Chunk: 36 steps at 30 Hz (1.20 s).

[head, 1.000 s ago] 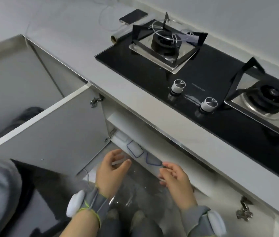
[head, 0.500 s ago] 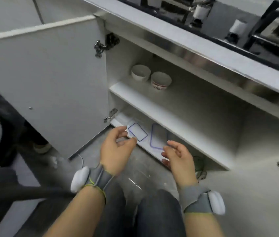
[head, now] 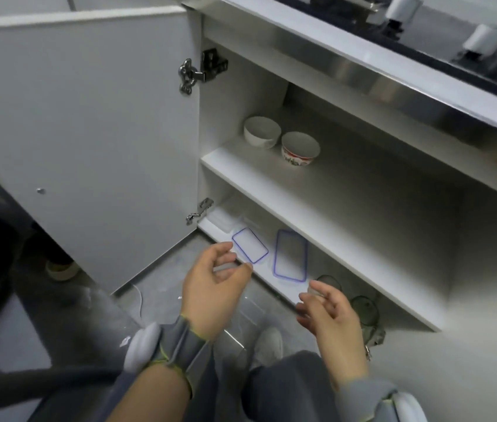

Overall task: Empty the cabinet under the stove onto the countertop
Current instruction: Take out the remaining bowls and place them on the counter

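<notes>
The cabinet under the stove stands open. On its upper shelf [head: 271, 190] sit a plain white bowl [head: 261, 131] and a white bowl with a red pattern [head: 300, 149]. The bottom shelf holds two clear lids with purple rims [head: 250, 245] [head: 290, 255], a clear container [head: 222, 219] at the far left, and dark green glasses [head: 364, 309] to the right. My left hand [head: 215, 287] hovers in front of the smaller lid, fingers loosely curled, holding nothing. My right hand [head: 331, 315] hangs loosely curled just before the glasses, also empty.
The open cabinet door [head: 82, 117] stands to the left with hinges [head: 201, 71] at its edge. The countertop edge [head: 363, 71] and stove knobs [head: 481, 42] run across the top right. My knees and a shoe [head: 267, 344] are below on the grey floor.
The view has dropped from the stove top to the cabinet interior, then closer in. Both hands stay in front of the bottom shelf, a little wider apart.
</notes>
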### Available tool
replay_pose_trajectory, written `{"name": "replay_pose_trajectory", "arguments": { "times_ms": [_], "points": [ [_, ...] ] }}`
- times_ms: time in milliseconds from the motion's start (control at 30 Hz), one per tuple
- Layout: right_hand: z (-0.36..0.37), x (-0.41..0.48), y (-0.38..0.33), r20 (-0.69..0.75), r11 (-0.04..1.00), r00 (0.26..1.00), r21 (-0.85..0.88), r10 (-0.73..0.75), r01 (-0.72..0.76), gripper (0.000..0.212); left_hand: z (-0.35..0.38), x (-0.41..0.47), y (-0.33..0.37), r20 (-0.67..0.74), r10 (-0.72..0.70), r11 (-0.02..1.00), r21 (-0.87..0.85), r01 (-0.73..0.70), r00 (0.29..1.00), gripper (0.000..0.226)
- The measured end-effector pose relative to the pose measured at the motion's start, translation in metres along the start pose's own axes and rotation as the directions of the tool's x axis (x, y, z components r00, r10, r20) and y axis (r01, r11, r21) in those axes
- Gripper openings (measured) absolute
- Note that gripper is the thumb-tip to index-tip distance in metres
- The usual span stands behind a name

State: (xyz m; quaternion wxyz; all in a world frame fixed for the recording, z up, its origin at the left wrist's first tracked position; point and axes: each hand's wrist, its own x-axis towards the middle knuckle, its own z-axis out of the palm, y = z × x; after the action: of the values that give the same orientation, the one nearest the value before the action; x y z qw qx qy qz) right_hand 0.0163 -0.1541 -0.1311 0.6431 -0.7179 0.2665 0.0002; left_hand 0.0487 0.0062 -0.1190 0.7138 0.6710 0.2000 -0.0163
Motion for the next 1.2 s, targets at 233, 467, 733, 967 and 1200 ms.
{"name": "replay_pose_trajectory", "arguments": {
  "times_ms": [233, 467, 733, 967, 1200],
  "points": [
    [0.024, 0.073, 0.003, -0.009, 0.996, 0.997, -0.048, -0.073, 0.073, 0.019, 0.034, 0.068, -0.011, -0.009, 0.031, 0.998, -0.049, -0.031, 0.999, 0.032],
    [0.054, 0.158, -0.006, 0.03, 0.988, 0.987, -0.004, -0.157, 0.157, 0.014, 0.075, 0.154, -0.01, -0.015, 0.121, 0.992, -0.035, -0.122, 0.992, 0.035],
    [0.079, 0.251, -0.008, 0.019, 0.974, 0.976, -0.052, -0.219, 0.22, 0.008, 0.083, 0.197, -0.033, -0.064, 0.158, 0.985, 0.075, -0.153, 0.985, 0.039],
    [0.099, 0.303, -0.012, -0.086, 0.958, 0.958, -0.112, -0.275, 0.265, 0.009, 0.084, 0.215, -0.05, -0.073, 0.137, 0.991, -0.002, -0.137, 0.988, 0.037],
    [0.116, 0.35, -0.029, -0.186, 0.977, 0.96, -0.09, -0.21, 0.196, 0.053, 0.097, 0.224, -0.059, -0.022, 0.132, 0.987, -0.089, -0.133, 0.991, 0.037]
  ]
}}
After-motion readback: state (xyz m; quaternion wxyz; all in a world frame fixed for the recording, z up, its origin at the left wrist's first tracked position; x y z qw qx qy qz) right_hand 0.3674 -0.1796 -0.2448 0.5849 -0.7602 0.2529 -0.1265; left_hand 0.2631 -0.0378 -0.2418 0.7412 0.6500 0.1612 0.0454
